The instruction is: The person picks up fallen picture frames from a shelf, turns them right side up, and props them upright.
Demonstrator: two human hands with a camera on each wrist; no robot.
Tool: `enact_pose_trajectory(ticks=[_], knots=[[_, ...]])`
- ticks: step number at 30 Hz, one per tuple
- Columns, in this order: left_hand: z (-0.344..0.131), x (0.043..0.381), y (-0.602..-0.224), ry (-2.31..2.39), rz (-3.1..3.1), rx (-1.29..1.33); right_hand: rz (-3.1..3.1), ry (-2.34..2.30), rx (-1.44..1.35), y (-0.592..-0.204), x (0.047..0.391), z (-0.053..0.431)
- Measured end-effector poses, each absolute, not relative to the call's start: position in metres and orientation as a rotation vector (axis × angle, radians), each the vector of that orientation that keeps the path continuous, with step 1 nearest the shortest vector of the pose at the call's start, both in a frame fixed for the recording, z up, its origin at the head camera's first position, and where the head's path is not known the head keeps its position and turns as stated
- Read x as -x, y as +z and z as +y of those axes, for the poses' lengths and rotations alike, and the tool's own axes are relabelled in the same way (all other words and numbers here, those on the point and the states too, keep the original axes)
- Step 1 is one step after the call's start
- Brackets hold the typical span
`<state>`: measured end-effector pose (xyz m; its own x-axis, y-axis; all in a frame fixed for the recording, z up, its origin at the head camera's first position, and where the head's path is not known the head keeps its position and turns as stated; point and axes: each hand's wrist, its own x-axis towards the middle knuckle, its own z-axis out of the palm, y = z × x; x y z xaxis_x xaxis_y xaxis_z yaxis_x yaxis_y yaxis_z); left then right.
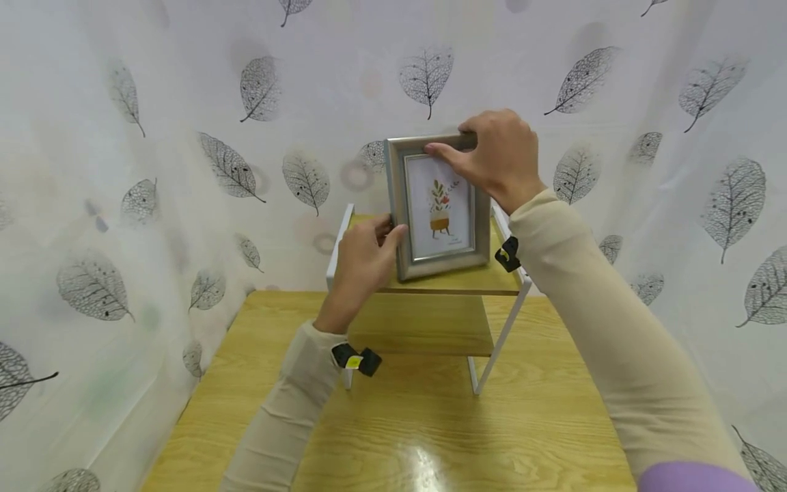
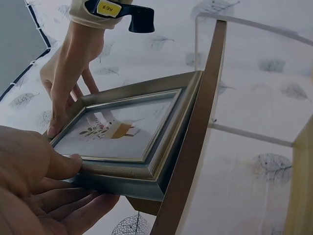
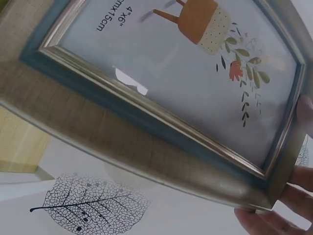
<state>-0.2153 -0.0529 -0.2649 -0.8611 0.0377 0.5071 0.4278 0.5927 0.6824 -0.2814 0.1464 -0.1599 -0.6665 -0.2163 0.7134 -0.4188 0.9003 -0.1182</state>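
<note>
A picture frame [image 1: 439, 263] with a gold-silver border and a potted-plant print stands nearly upright on the top board of a small two-tier shelf [image 1: 504, 280]. At its left edge, my left hand [image 1: 363, 256] holds the frame, thumb on the front and fingers along the side and behind. My right hand [image 1: 504, 154] grips the top right corner, thumb on the front border and fingers over the back. The left wrist view shows the frame's bottom edge [image 2: 168, 171] at the board. Close up in the right wrist view is the frame's border [image 3: 146, 147].
The shelf has white metal side legs [image 1: 504, 335] and a lower wooden board [image 1: 424, 324]. It stands on a wood-grain table [image 1: 430, 430]. Behind and beside the table hangs a white curtain [image 1: 184, 61] printed with dark leaves.
</note>
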Motion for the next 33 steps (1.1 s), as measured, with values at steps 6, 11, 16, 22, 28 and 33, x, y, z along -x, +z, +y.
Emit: enact_pose_trajectory(ticks=[6,11,16,22,28,33], knots=[[-0.054,0.219,-0.264,-1.178,-2.383,0.369,-2.268,0.311,-0.350,-0.163,0.273,0.146],[-0.055,0.221,-0.263,-1.162,-2.385,0.360,-2.221,0.281,-0.297,-0.166,0.268,0.144],[-0.055,0.222,-0.264,-1.180,-2.367,0.381,-2.180,0.247,-0.273,-0.168,0.265,0.143],[-0.056,0.222,-0.263,-1.179,-2.385,0.360,-2.141,0.185,-0.283,-0.171,0.265,0.141],[-0.057,0.221,-0.263,-1.196,-2.418,0.333,-2.134,0.169,-0.298,-0.171,0.263,0.144],[-0.066,0.210,-0.259,-1.169,-2.359,0.323,-1.988,0.276,-0.443,-0.169,0.253,0.155]])
